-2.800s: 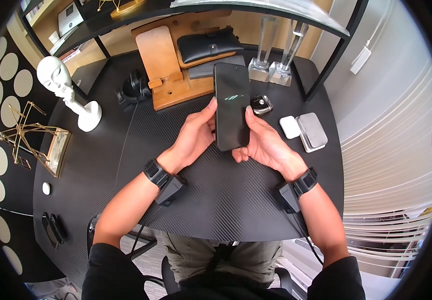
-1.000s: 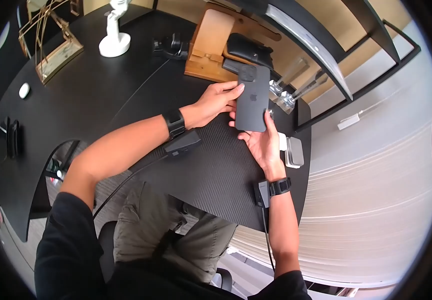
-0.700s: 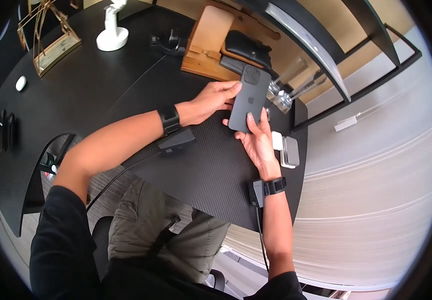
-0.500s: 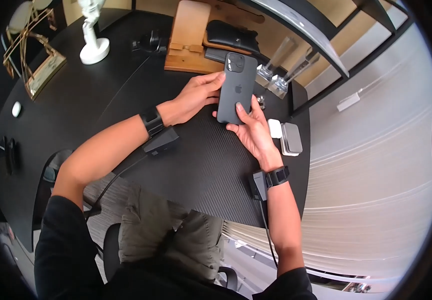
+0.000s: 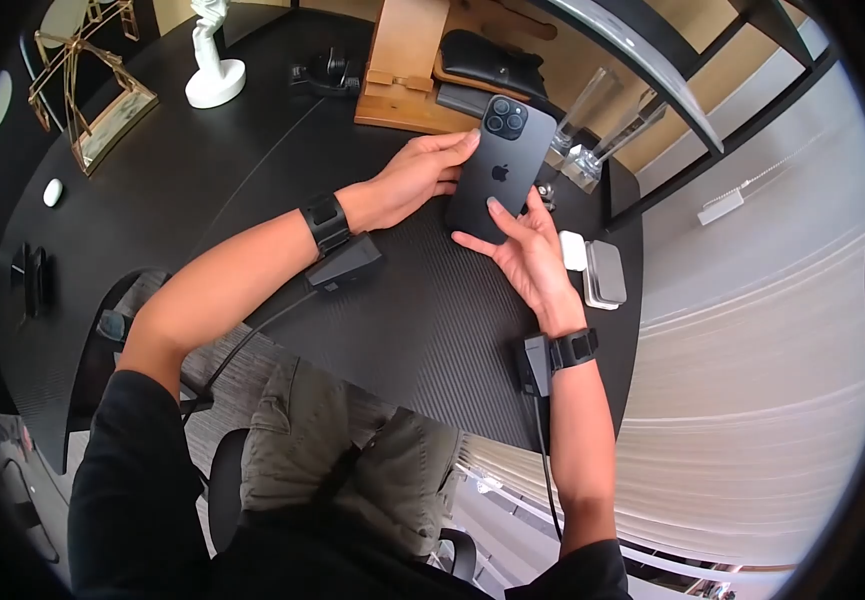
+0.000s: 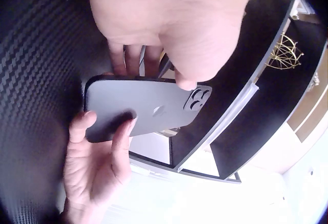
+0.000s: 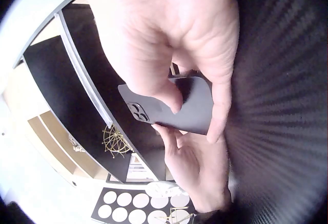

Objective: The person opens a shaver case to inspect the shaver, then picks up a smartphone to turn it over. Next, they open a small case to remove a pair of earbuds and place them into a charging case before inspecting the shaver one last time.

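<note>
Both hands hold a dark grey smartphone (image 5: 504,165) above the desk, its back with the camera block and apple logo facing up. My left hand (image 5: 407,185) pinches the phone's left edge near the camera block, thumb on top and fingers underneath. At the lower right, my right hand (image 5: 530,255) grips it, with the thumb lying on the back and the little finger by the bottom edge. In the left wrist view the phone (image 6: 138,103) is tilted between both hands. The right wrist view shows the right thumb pressed on the phone's back (image 7: 192,103); its screen is hidden.
Behind the phone stand a wooden stand (image 5: 402,60), a black pouch (image 5: 492,65) and clear crystal pieces (image 5: 582,165). A white case (image 5: 571,250) and a grey box (image 5: 605,275) lie right. A white figurine (image 5: 214,80) and gold ornament (image 5: 102,110) stand left on the black desk (image 5: 422,340).
The phone has been turned from screen up to back up. The right thumb has moved from the edge onto its back. The head view has swung and tilted.
</note>
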Available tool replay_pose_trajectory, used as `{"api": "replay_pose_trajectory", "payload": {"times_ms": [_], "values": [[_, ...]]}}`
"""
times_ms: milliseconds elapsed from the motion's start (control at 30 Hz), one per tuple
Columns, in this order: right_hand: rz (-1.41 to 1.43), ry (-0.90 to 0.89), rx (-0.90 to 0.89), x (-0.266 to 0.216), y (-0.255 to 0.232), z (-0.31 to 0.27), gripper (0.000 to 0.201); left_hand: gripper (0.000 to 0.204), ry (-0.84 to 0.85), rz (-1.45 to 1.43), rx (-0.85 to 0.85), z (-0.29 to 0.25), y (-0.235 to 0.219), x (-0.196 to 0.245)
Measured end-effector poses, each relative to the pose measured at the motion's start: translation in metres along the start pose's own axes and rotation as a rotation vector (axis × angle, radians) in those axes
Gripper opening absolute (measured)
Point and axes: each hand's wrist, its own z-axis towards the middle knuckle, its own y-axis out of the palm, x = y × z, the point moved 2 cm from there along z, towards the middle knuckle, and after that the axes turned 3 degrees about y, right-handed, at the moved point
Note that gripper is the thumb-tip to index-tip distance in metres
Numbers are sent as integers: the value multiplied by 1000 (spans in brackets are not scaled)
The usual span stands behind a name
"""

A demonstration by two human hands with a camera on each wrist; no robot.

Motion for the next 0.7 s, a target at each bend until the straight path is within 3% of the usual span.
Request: {"api": "replay_pose_trajectory", "payload": {"times_ms": [300,700], "values": [[47,19,-1,1,-4,5,37,42,-73,-6,-23,4,-6,-5],[-197,30,76,5,-5,-7,43,48,55,99,-107,3,-1,-9]]}}
